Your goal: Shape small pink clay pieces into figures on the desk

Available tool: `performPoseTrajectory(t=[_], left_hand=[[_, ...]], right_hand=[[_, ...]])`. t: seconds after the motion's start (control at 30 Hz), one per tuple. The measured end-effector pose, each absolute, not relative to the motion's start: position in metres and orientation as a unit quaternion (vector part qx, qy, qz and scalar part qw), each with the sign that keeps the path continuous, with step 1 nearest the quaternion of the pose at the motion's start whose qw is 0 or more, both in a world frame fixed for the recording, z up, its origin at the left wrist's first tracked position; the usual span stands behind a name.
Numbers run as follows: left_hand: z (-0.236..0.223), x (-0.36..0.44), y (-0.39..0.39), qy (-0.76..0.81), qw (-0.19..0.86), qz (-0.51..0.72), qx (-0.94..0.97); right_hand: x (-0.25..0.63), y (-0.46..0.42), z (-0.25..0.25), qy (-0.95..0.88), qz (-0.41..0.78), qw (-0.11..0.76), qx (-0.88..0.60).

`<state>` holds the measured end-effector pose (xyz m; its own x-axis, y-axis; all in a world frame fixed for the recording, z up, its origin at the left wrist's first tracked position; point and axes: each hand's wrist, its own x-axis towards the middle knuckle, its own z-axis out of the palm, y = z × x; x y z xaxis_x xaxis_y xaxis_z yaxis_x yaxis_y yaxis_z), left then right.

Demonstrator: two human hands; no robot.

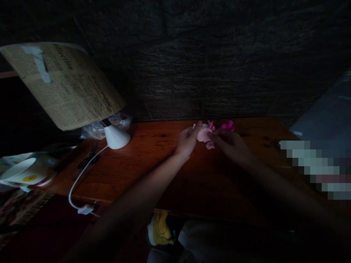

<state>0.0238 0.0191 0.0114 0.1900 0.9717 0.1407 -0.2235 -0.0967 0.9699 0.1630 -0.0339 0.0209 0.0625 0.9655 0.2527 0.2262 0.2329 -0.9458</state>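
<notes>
Near the back of the wooden table, my left hand (188, 140) grips a pale pink flower (204, 134) from its left side, thumb upright against it. My right hand (229, 143) is closed at the flower's right edge, fingers pinched on it. Just below, another pink petal or blossom (210, 145) shows between the hands. Small magenta flowers (227, 126) lie behind my right hand, and one more magenta piece (211, 125) pokes up behind the pale flower. The dim light hides the fingertips in part, and I cannot tell whether the flowers are real or paper.
A lamp with a newsprint shade (74, 86) and white base (117, 137) stands at the left of the wooden table (153, 160). Its white cord (73, 188) hangs over the front edge. Dark scissors (89, 160) lie beside it. A white bucket (24, 171) is further left. A dark wall rises behind.
</notes>
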Motion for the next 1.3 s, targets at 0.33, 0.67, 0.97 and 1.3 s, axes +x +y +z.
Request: performPoseTrajectory(t=[0.33, 0.67, 0.97, 1.3], left_hand=[[0.006, 0.029, 0.017, 0.308, 0.564, 0.513, 0.569], [0.011, 0.03, 0.013, 0.284, 0.646, 0.482, 0.519], [0.016, 0.027, 0.016, 0.271, 0.703, 0.487, 0.441], [0.023, 0.024, 0.016, 0.212, 0.788, 0.456, 0.357]], right_hand=[[0.167, -0.035, 0.013, -0.72, 0.277, 0.42, -0.478], [0.164, -0.04, 0.018, -0.724, 0.248, 0.446, -0.464], [0.167, -0.033, 0.01, -0.66, 0.213, 0.499, -0.52], [0.164, -0.034, 0.02, -0.553, 0.373, 0.519, -0.535]])
